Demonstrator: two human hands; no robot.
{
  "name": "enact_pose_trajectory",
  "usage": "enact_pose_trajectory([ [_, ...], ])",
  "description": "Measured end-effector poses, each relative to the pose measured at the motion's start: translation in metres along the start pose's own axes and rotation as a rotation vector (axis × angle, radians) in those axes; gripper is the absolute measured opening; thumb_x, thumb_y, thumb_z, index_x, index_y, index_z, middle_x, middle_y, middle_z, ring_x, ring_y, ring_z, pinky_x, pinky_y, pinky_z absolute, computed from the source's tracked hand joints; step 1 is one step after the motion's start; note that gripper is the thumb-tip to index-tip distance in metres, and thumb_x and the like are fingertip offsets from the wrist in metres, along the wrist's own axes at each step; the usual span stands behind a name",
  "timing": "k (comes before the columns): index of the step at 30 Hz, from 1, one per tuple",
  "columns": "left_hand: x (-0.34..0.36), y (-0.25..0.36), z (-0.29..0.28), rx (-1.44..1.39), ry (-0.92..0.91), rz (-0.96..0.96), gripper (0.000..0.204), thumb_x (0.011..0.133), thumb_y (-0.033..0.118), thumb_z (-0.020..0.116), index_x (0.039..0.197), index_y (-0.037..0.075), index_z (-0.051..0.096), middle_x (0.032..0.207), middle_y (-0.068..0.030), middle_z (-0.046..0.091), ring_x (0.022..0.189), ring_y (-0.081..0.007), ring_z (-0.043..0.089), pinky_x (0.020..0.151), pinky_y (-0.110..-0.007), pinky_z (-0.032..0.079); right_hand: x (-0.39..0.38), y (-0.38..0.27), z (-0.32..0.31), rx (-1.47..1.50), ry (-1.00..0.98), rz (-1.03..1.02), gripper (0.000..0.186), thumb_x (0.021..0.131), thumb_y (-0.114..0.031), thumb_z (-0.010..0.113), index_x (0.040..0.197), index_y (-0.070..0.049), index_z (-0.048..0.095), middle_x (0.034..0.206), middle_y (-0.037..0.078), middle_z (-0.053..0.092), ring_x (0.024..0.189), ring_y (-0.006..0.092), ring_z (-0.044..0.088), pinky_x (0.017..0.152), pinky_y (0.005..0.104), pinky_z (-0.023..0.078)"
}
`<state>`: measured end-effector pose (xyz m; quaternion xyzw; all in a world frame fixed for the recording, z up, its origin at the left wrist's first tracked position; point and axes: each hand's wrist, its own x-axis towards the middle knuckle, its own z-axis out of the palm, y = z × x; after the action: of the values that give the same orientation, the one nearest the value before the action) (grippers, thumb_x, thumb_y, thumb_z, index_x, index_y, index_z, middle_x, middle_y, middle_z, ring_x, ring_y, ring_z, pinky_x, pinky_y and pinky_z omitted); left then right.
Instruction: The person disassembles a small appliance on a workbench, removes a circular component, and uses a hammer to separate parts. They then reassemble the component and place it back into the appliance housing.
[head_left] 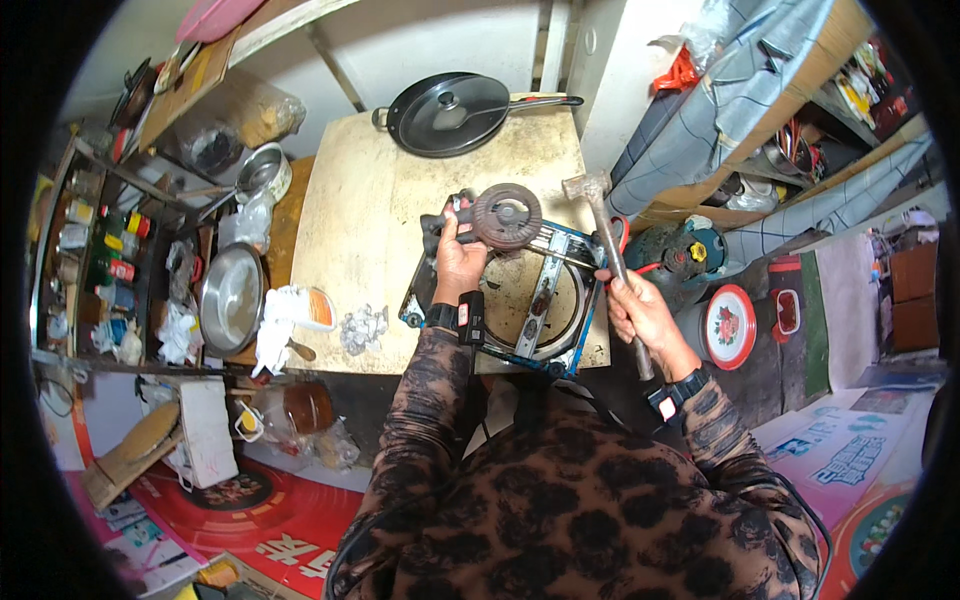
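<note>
My left hand (460, 270) is closed on a dark cast-iron gas burner (508, 215), whose round, slotted head faces up. The burner is over the far part of a blue-edged gas stove frame (545, 305), which has a metal crossbar and a round opening. Gripped by its handle in my right hand (640, 315) is a hammer (588, 188). Its worn metal head points away from me, just right of the stove frame and apart from the burner. Where the burner's far-left parts end is partly hidden by my left hand.
On the pale worn table (340, 210) stands a black pan with a glass lid (448, 115) at the back. Crumpled clear plastic (363, 330) lies at left, near a white tub (320, 308). A green gas cylinder (690, 250) stands right of the table. Crowded shelves (75, 262) line the left.
</note>
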<state>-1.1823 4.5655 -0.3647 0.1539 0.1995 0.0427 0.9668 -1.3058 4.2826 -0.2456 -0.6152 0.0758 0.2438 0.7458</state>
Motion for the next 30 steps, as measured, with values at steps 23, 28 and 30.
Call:
enact_pose_trajectory([
  [23, 0.023, 0.007, -0.014, -0.014, 0.088, -0.049, 0.026, 0.099, 0.028, 0.057, 0.117, 0.009, 0.060, 0.122, -0.0082, 0.065, 0.122, -0.0256, 0.056, 0.112, -0.055, 0.036, 0.013, 0.011, 0.024, 0.259, 0.209, -0.248, 0.012, 0.101, -0.017, 0.049, 0.104, -0.005, 0.045, 0.060, -0.001, 0.044, 0.039, 0.0076, 0.040, 0.037, 0.0249, 0.035],
  [28, 0.035, 0.010, -0.023, -0.030, 0.150, -0.025, 0.021, 0.101, 0.026, 0.055, 0.119, 0.015, 0.056, 0.126, -0.0052, 0.062, 0.125, -0.0272, 0.053, 0.111, -0.060, 0.035, 0.003, 0.013, 0.028, 0.209, 0.028, -0.153, 0.013, 0.100, -0.013, 0.050, 0.109, -0.004, 0.047, 0.059, -0.001, 0.045, 0.040, 0.0063, 0.041, 0.036, 0.0238, 0.035],
  [30, 0.035, 0.015, -0.025, -0.033, 0.114, -0.038, 0.020, 0.102, 0.025, 0.053, 0.120, 0.018, 0.055, 0.127, -0.0043, 0.061, 0.124, -0.0275, 0.053, 0.110, -0.061, 0.035, 0.004, 0.007, 0.014, 0.152, 0.091, -0.272, 0.013, 0.101, -0.014, 0.050, 0.108, -0.004, 0.047, 0.058, -0.002, 0.044, 0.040, 0.0058, 0.040, 0.037, 0.0234, 0.034],
])
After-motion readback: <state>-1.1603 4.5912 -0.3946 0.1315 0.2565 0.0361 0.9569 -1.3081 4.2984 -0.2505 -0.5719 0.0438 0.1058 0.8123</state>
